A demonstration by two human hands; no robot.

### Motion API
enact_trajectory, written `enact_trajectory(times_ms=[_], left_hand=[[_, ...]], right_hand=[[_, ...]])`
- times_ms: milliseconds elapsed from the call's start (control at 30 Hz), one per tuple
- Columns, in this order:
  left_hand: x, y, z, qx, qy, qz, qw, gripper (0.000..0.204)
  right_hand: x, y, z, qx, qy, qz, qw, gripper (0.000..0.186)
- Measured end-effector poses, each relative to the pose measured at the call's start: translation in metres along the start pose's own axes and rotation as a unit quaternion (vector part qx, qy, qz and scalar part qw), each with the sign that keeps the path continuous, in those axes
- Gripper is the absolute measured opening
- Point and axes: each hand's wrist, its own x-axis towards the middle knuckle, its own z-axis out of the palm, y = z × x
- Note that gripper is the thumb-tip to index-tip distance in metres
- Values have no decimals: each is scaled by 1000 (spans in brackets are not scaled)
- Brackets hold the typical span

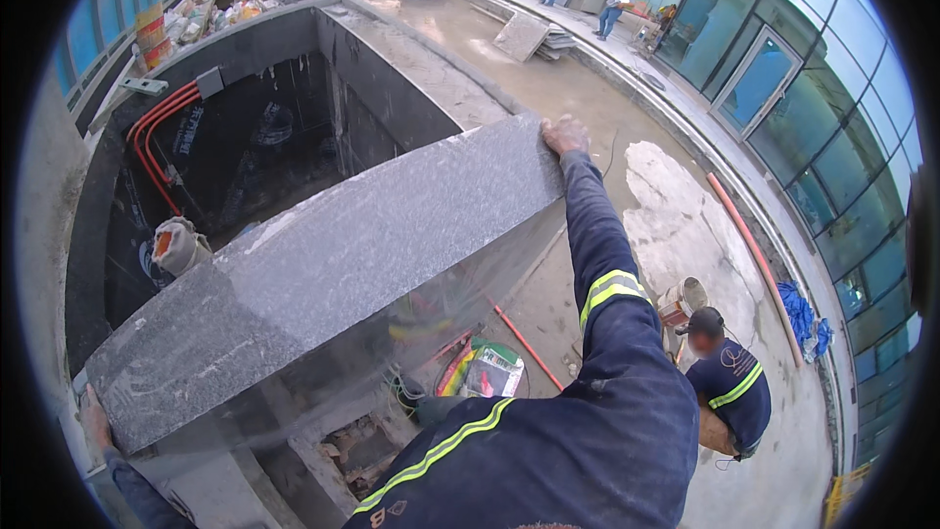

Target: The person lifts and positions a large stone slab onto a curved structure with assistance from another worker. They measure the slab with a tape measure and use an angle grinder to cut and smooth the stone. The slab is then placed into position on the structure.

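Note:
A long grey stone slab (343, 245) with a speckled face lies slantwise along the near wall of a dark-lined basin. My right hand (565, 134) grips its far right end, fingers curled over the edge, the arm stretched out. At its near left end, my left hand (96, 419) holds the other edge; part of that hand is hidden by the slab. The left portion of the slab's face looks darker than the rest. Dust or haze blurs the area just below the slab.
Inside the basin run red conduits (162, 137) beside a whitish sack (179, 245). A co-worker (725, 382) crouches at right near a bucket (682, 301). Below the slab lie a coloured bag (490, 369) and a red rod (527, 345). Stacked slabs (534, 39) and two standing people are farther off.

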Motion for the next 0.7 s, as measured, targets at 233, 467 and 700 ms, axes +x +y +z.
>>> enact_trajectory(times_ms=[233,467,700], left_hand=[[18,-29,15,-78,-10,25,997,75],[-5,-34,-3,-175,-34,106,978,68],[-25,-24,-6,-168,-19,58,984,64]], right_hand=[[7,3,-4,-44,-20,-66,997,59],[29,-51,-6,17,-25,-436,900,64],[33,-76,16,-37,-202,-394,896,75]])
